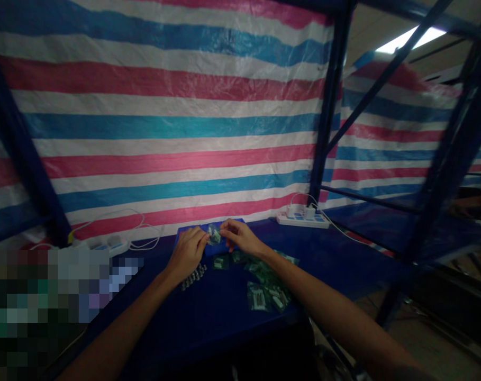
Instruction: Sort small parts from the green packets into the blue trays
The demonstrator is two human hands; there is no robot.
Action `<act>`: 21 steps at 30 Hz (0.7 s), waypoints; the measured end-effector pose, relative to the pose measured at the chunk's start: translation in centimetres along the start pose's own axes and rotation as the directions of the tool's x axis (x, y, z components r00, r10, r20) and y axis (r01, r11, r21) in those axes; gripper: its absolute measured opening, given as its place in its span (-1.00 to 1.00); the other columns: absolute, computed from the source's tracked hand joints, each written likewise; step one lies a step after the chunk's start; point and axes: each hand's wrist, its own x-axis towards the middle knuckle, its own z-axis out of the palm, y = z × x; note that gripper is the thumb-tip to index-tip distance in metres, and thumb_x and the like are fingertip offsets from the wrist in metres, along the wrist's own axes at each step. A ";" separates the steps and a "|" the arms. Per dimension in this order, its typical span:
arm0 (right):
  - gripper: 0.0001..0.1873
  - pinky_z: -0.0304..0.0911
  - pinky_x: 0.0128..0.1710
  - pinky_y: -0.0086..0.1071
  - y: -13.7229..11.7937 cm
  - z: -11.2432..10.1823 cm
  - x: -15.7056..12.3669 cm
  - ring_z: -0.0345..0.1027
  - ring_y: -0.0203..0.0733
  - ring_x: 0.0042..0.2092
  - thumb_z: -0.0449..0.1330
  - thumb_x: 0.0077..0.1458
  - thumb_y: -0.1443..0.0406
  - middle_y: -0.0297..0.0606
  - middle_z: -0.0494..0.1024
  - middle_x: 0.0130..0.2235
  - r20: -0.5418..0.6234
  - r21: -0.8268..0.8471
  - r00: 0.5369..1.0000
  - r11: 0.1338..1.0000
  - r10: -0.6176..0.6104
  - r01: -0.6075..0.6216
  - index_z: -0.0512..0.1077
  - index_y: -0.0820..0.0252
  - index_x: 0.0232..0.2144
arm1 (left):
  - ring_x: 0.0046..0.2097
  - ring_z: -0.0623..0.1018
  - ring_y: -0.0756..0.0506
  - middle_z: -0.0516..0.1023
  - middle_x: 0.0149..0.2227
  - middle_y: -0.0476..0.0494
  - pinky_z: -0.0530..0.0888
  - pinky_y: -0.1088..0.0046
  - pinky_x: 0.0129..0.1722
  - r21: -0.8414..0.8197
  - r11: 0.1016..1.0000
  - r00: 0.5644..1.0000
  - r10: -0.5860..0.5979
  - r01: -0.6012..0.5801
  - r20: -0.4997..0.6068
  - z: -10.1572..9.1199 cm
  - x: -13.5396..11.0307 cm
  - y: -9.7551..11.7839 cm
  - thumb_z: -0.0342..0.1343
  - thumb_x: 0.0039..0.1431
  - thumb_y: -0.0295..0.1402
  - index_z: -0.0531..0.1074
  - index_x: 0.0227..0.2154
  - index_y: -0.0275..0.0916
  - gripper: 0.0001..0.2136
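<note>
A small clear plastic bag (214,234) with something inside is held up between my hands, over the blue table. My left hand (189,250) pinches its left edge between thumb and fingers. At the bag's right edge, the bent fingers of my right hand (242,238) close on it. Behind and below the hands lies a blue tray (180,233), partly covered by them. Several small metal parts (193,277) stand in rows beside my left wrist. Packed bags (258,297) with light-coloured pieces lie under and near my right forearm, and a single bag (220,262) lies below the held one.
A white power strip (303,219) with plugged-in chargers sits at the back right, its cable running right. Another power strip (111,246) with loose cords is at the back left. Striped sheeting (177,127) and dark blue frame posts (329,106) stand behind the table.
</note>
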 end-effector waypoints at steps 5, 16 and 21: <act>-0.62 0.30 -0.62 -0.49 -0.3 0.0 -0.1 0.25 -0.36 -0.57 0.29 0.19 0.06 -0.52 0.35 -0.48 0.002 0.027 1.000 0.999 -0.025 0.025 0.29 0.07 -0.09 | -0.16 0.48 -0.16 0.48 -0.26 -0.09 0.40 0.24 -0.07 -0.010 1.000 0.999 -0.021 0.021 0.025 -0.3 -0.1 0.7 -0.13 0.53 -0.22 0.38 -0.29 -0.17 -0.71; -0.66 0.35 -0.56 -0.44 0.2 -0.4 0.4 0.33 -0.29 -0.43 0.28 0.05 0.24 -0.31 0.52 -0.31 -0.052 -0.016 0.998 1.000 -0.024 0.023 0.52 0.18 -0.10 | 0.13 0.47 -0.20 0.48 0.09 -0.17 0.40 0.15 0.16 -0.078 0.997 0.999 -0.024 0.021 -0.041 -0.1 -0.3 1.1 -0.07 0.40 -0.50 0.30 0.23 -0.10 -0.60; -0.69 0.27 -0.59 -0.45 -0.2 -0.1 0.2 0.29 -0.31 -0.49 0.33 0.13 0.06 -0.33 0.49 -0.41 -0.041 -0.059 0.999 0.998 -0.034 0.031 0.50 0.19 -0.26 | -0.10 0.49 -0.19 0.54 -0.19 -0.12 0.43 0.19 -0.01 0.028 0.997 0.997 -0.068 0.069 -0.043 -0.3 0.0 1.1 -0.08 0.51 -0.28 0.46 -0.19 -0.18 -0.77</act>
